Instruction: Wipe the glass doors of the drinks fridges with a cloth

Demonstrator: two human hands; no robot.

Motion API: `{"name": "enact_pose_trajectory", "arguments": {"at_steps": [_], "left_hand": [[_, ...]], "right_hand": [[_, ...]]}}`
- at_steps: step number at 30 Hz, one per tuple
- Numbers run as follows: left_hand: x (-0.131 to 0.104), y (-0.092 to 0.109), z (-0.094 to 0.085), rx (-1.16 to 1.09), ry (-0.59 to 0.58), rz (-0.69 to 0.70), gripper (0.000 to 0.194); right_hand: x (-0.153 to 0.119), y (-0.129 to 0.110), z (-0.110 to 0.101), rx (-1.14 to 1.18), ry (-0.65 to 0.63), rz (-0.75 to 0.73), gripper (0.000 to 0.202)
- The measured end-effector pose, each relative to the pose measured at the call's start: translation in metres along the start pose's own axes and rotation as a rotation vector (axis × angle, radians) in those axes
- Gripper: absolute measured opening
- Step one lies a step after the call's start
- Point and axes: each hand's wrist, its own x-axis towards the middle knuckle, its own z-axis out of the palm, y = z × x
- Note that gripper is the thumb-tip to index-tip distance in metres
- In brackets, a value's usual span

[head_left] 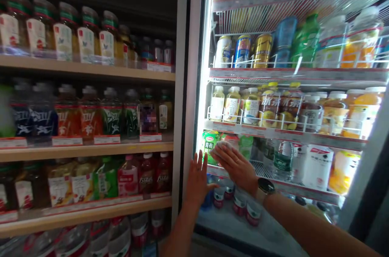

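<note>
My right hand (235, 166), with a dark watch (266, 185) on its wrist, presses a whitish wiping cloth (219, 148) flat against the glass door (225, 230) of a lit drinks cooler. Most of the cloth is hidden under the fingers. Just left of it, my left hand (198, 178) is raised with its fingers spread near the door's frame (187, 119); whether it touches the door I cannot tell. Behind the glass near my hands are a green package (209, 143) and several small capped bottles (253, 210).
Left of the cooler, wooden shelves (91, 149) hold rows of bottled drinks with price labels (107, 139). Inside the cooler, wire racks carry cans (242, 50), tea bottles (233, 105) and white cartons (317, 166). A dark vertical edge (372, 176) stands at the far right.
</note>
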Motion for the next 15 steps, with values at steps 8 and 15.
{"name": "enact_pose_trajectory", "arguments": {"at_steps": [8,15], "left_hand": [[0.0,0.003,-0.002,-0.049,-0.005,-0.016,0.125],[0.001,0.001,-0.002,-0.07,-0.017,-0.002,0.136]], "right_hand": [[-0.039,-0.015,0.004,0.026,-0.039,-0.164,0.053],[0.04,0.05,-0.026,-0.021,0.075,0.159,0.065]]}}
